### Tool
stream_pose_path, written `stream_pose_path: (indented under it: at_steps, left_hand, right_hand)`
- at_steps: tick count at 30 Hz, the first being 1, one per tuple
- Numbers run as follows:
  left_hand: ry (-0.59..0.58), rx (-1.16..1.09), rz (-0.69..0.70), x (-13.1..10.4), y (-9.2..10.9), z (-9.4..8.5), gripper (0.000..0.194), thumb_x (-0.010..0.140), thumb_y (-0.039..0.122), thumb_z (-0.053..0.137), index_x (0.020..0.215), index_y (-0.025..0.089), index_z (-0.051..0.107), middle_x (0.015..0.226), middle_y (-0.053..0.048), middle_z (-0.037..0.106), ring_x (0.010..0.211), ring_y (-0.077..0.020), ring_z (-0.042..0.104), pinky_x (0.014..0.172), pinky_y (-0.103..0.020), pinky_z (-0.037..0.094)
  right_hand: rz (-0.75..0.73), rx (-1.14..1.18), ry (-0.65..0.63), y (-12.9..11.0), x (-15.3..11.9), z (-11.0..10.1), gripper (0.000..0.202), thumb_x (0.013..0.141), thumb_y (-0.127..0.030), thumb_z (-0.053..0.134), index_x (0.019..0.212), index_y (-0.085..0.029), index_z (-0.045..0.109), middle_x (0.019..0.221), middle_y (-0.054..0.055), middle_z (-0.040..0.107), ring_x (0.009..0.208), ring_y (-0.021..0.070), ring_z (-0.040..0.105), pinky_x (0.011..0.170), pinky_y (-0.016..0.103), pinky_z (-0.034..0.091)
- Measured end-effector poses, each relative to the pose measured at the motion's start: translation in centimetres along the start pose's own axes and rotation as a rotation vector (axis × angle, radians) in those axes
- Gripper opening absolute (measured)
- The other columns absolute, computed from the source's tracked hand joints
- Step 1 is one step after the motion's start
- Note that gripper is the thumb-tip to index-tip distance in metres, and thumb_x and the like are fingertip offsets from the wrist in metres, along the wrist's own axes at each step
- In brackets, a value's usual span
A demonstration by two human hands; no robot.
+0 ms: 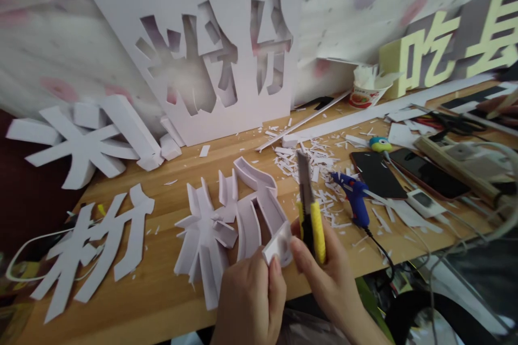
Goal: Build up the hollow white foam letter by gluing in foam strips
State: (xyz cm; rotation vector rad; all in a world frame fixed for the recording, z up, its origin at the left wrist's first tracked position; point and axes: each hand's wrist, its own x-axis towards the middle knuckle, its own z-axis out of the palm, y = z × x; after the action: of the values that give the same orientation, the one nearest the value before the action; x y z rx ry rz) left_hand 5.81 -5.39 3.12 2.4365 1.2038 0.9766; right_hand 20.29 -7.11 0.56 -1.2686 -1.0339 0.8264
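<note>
My left hand (249, 291) pinches a small white strip (278, 242); my right hand (329, 269) wraps a yellow cutter (319, 234).
The strip is at twelve, between them; a twisted wrist could send the bare blade (305, 178) into my left hand. A white character shell (249, 226) lies at ten, a blue glue gun (356, 202) past one; scraps (287, 161) clutter twelve, before the cut-out board (244, 64) at eleven.

The knife (311, 210) is yellow and black, and the strip (277, 242) is white. The glue gun (356, 194) is of blue colour. The table (162, 280) has brown wood grain; the wall (332, 11) is whitish with pink and purple spots.
</note>
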Motion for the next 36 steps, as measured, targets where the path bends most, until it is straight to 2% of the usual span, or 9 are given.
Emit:
stream_pose_path:
  at_steps: [3, 5, 8, 16, 21, 27, 36]
  left_hand:
    - [0.025, 0.165, 0.075, 1.4, 0.1, -0.9, 0.023, 0.098, 0.014, 0.037, 0.079, 0.026, 0.046, 0.052, 0.003, 0.058, 0.041, -0.0154, 0.059, 0.041, -0.029, 0.036]
    - [0.053, 0.202, 0.109, 2.2, 0.4, -1.4, 0.023, 0.096, 0.013, 0.036, 0.079, 0.026, 0.044, 0.050, 0.004, 0.057, 0.038, -0.0156, 0.057, 0.039, -0.030, 0.035]
    - [0.046, 0.212, 0.149, 2.9, 0.9, -1.9, 0.026, 0.093, 0.010, 0.035, 0.074, 0.027, 0.043, 0.049, 0.004, 0.056, 0.037, -0.0149, 0.056, 0.040, -0.028, 0.037]
    - [0.032, 0.250, 0.230, 2.8, 1.1, -2.1, 0.036, 0.096, 0.012, 0.031, 0.073, 0.025, 0.054, 0.053, 0.000, 0.063, 0.042, -0.0172, 0.061, 0.044, -0.030, 0.041]
    - [0.053, 0.189, 0.178, 3.2, 1.5, -1.8, 0.031, 0.093, 0.010, 0.035, 0.069, 0.027, 0.046, 0.049, 0.002, 0.059, 0.038, -0.0160, 0.057, 0.041, -0.030, 0.036]
    - [0.055, 0.212, 0.200, 2.7, 1.7, -1.3, 0.027, 0.094, 0.010, 0.035, 0.077, 0.026, 0.047, 0.054, 0.002, 0.058, 0.043, -0.0164, 0.057, 0.045, -0.030, 0.038]
    - [0.146, 0.188, 0.197, 2.2, 2.0, -0.7, 0.023, 0.091, 0.006, 0.039, 0.080, 0.027, 0.042, 0.058, 0.004, 0.058, 0.047, -0.0146, 0.059, 0.048, -0.028, 0.041]
  right_hand:
    - [-0.354, -0.336, -0.063, -0.1, 0.1, -2.2, 0.024, 0.102, -0.045, 0.053, 0.112, -0.026, 0.062, 0.080, -0.002, 0.069, 0.063, 0.0127, 0.066, 0.058, 0.019, 0.051]
    - [-0.463, -0.460, -0.104, -0.2, -0.3, -3.2, 0.026, 0.104, -0.047, 0.047, 0.114, -0.026, 0.060, 0.076, -0.003, 0.069, 0.059, 0.0118, 0.066, 0.055, 0.018, 0.049]
    - [-0.551, -0.582, -0.100, -0.6, -1.0, -3.6, 0.028, 0.106, -0.048, 0.045, 0.113, -0.025, 0.057, 0.075, -0.002, 0.071, 0.054, 0.0113, 0.065, 0.051, 0.019, 0.046]
    - [-0.595, -0.619, -0.084, -0.9, -1.2, -3.6, 0.031, 0.105, -0.050, 0.045, 0.114, -0.024, 0.058, 0.073, -0.001, 0.071, 0.052, 0.0129, 0.065, 0.048, 0.022, 0.045]
    - [-0.593, -0.635, -0.064, -0.6, -1.4, -3.6, 0.031, 0.106, -0.049, 0.042, 0.117, -0.024, 0.055, 0.075, 0.000, 0.070, 0.055, 0.0134, 0.066, 0.051, 0.021, 0.047]
    - [-0.585, -0.646, -0.007, -0.6, -1.7, -3.7, 0.031, 0.106, -0.050, 0.041, 0.116, -0.024, 0.054, 0.073, 0.000, 0.068, 0.054, 0.0135, 0.065, 0.050, 0.022, 0.046]
    - [-0.590, -0.651, -0.003, 0.4, -2.0, -4.3, 0.032, 0.106, -0.051, 0.041, 0.119, -0.025, 0.055, 0.077, 0.002, 0.069, 0.056, 0.0161, 0.065, 0.051, 0.025, 0.046]
